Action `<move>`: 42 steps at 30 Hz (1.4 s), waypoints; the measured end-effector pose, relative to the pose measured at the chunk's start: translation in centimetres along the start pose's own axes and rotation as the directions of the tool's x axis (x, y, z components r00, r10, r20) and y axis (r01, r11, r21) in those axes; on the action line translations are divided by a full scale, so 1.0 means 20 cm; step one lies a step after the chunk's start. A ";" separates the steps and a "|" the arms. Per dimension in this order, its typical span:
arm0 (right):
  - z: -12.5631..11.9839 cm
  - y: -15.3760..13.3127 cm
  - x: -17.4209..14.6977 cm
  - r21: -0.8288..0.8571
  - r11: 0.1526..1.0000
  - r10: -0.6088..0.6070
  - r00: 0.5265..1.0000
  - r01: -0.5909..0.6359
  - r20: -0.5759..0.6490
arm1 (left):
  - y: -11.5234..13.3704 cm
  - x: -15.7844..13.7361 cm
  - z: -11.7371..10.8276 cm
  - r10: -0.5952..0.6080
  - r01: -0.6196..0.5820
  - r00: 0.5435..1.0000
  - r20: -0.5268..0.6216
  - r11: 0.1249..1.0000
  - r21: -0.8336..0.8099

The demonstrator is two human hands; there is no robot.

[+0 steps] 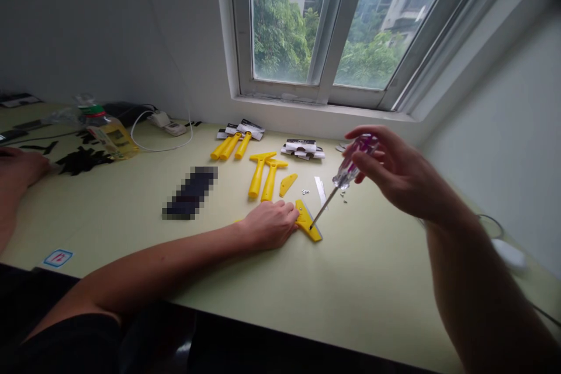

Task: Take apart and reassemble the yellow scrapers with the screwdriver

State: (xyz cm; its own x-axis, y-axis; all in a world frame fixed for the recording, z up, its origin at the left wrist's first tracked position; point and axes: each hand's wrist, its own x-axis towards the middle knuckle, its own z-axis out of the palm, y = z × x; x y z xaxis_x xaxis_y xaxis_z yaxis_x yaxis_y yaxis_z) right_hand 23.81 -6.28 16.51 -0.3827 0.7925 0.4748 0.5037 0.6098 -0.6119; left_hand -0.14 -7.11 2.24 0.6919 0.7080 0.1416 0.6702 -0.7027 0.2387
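Observation:
My left hand (270, 225) is closed around the handle of a yellow scraper (309, 223) that lies on the table, its wide head pointing right with a thin blade along the edge. In my right hand (390, 172) is a screwdriver (346, 169) with a clear and purple handle, held at a slant. Its tip meets the scraper head near a screw hole. Just beyond lie a loose yellow cover plate (288, 184), several small nuts (305, 191), thin metal blades (321, 190) and a few tiny screws (344, 197).
Two yellow scraper bodies (262, 175) lie behind my left hand. Farther back are yellow scrapers with black-and-white card sleeves (232, 145) and a stack of such sleeves (302, 148). A blurred dark rectangle (190, 193), a bottle (109, 131) and another person's hand (24, 166) are to the left.

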 end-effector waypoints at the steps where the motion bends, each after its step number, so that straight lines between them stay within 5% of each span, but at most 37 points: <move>1: 0.02 -0.01 0.00 -0.055 0.998 0.013 0.996 -0.018 -0.089 | 0.00 0.00 0.00 0.006 -0.006 1.000 0.004 1.000 0.029; 4: 0.05 -0.05 0.00 -0.116 0.993 -0.035 0.973 0.008 -0.228 | 0.01 0.00 -0.01 0.023 -0.025 1.000 0.016 0.993 0.115; 9: 0.03 -0.07 -0.02 0.046 0.995 -0.081 0.986 0.088 -0.147 | 0.04 0.01 -0.02 0.051 -0.050 0.999 0.001 0.966 0.253; 14: 0.06 -0.05 0.00 0.018 0.985 -0.154 0.930 0.170 -0.335 | 0.06 0.01 -0.01 0.051 -0.026 0.996 -0.076 0.955 0.296; 18: 0.05 -0.04 0.00 0.204 0.963 -0.128 0.967 0.173 -0.218 | 0.05 0.01 0.00 0.184 -0.142 0.972 -0.149 0.956 0.256; 22: 0.02 -0.04 -0.01 0.233 0.957 -0.143 0.980 0.173 -0.139 | 0.04 0.01 0.02 0.320 -0.319 0.928 -0.192 0.947 0.038; 25: 0.01 -0.06 -0.02 0.026 0.979 -0.198 0.967 0.204 -0.161 | 0.06 0.02 -0.01 0.201 -0.258 0.951 -0.233 0.934 -0.246; 31: 0.01 -0.09 -0.03 -0.004 0.966 -0.257 0.959 0.259 -0.123 | 0.10 0.09 -0.05 0.084 -0.166 0.985 -0.149 0.660 -0.732; 36: 0.04 -0.09 -0.03 0.025 0.968 -0.245 0.964 0.249 -0.107 | 0.10 0.14 0.02 -0.004 -0.136 0.987 -0.161 0.512 -0.848; 42: 0.06 -0.12 -0.02 -0.177 0.952 -0.274 0.954 0.251 -0.123 | 0.11 0.14 0.04 -0.141 -0.060 0.978 -0.151 0.504 -0.862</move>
State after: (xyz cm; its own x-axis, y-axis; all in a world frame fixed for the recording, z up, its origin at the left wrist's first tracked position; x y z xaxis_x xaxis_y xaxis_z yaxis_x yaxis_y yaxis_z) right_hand 21.78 -8.06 17.11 -0.4080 0.5882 0.6983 0.5204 0.7783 -0.3515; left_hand 3.46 -6.78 2.32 0.5420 0.8023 0.2500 0.0647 -0.3364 0.9395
